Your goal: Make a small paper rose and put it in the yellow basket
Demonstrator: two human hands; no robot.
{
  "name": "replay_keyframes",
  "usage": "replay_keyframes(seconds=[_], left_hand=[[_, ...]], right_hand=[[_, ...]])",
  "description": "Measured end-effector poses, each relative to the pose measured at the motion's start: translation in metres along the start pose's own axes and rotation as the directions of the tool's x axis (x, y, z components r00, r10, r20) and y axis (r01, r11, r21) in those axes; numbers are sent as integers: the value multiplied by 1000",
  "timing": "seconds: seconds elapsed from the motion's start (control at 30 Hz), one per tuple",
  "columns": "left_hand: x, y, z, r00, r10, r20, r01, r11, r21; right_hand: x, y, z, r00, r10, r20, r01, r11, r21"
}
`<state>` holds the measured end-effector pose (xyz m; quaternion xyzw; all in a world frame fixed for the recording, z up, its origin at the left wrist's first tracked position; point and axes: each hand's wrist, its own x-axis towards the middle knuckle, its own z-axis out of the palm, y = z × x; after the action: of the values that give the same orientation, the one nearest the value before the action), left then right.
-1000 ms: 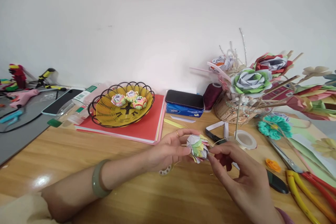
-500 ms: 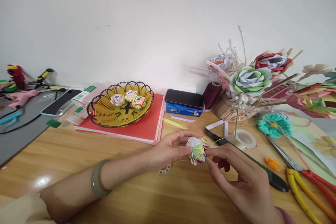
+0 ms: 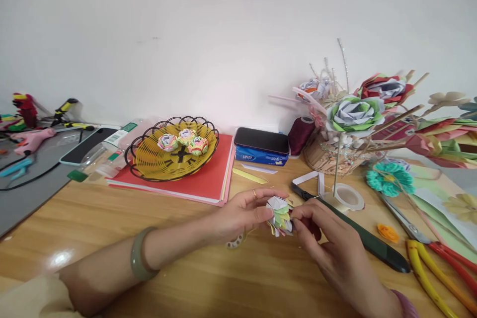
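Gripping the white, green and yellow paper flower (image 3: pixel 279 217) by its left side, between thumb and fingers of the left hand (image 3: pixel 238 216). Pinching its right edge with thumb and index finger of the right hand (image 3: pixel 335 243). Holding it over the table (image 3: pixel 186 283), in front of the blue packet (image 3: pixel 257 156) and slightly to its right. Noting, just in front of the packet, a yellow paper strip (image 3: pixel 248 175) and a white paper strip (image 3: pixel 263 169), both lying flat. Seeing a black phone (image 3: pixel 261 140) on top of the packet and a maroon thread spool (image 3: pixel 300 138) just beside its right end. Finding, farther right of the packet, a bark-covered pot (image 3: pixel 322 155) crowded with paper roses (image 3: pixel 356 113); nearer than the packet and to its right, a tape roll (image 3: pixel 349 198), an orange scrap (image 3: pixel 387 232) and scissors (image 3: pixel 404 221). Spotting, left of the packet, a yellow woven basket (image 3: pixel 164 159) with a black looped rim, resting on a red-topped paper stack (image 3: pixel 208 174) and holding three small paper flowers (image 3: pixel 186 136). Finding, well apart to the packet's far left, a second phone (image 3: pixel 87 146) and a pink glue gun (image 3: pixel 35 140).
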<state>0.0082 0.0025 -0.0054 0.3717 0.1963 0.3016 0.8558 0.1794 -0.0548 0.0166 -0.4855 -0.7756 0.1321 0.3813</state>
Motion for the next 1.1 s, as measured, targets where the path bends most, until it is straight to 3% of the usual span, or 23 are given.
replay_keyframes(seconds=[0.17, 0.27, 0.33, 0.43, 0.5, 0.57, 0.67, 0.83, 1.1], left_hand=[[1, 1, -4, 996, 86, -11, -85, 993, 85], [3, 1, -8, 984, 175, 34, -178, 971, 160], [4, -1, -9, 972, 226, 59, -233, 952, 201], [4, -3, -10, 944, 320, 82, -330, 910, 249], [4, -4, -11, 922, 373, 104, -387, 874, 294], [2, -5, -12, 911, 394, 124, -412, 841, 350], [-1, -5, -12, 903, 404, 146, -425, 790, 442], [-3, -4, -11, 881, 443, 168, -463, 727, 507], [-5, -4, -10, 836, 506, 212, -515, 587, 624]], right_hand=[[1, -1, -1, 982, 149, -115, -138, 986, 97], [4, -4, -5, 938, 341, -63, -319, 919, 234], [6, -5, -7, 889, 458, 29, -442, 838, 318], [9, -4, -8, 776, 605, 179, -618, 674, 404], [10, -3, -7, 705, 659, 260, -692, 562, 453], [10, -2, -6, 667, 676, 313, -719, 477, 505], [11, -3, -6, 664, 675, 321, -709, 433, 557], [11, -3, -6, 682, 669, 294, -697, 474, 538], [11, -3, -3, 646, 685, 337, -743, 463, 484]])
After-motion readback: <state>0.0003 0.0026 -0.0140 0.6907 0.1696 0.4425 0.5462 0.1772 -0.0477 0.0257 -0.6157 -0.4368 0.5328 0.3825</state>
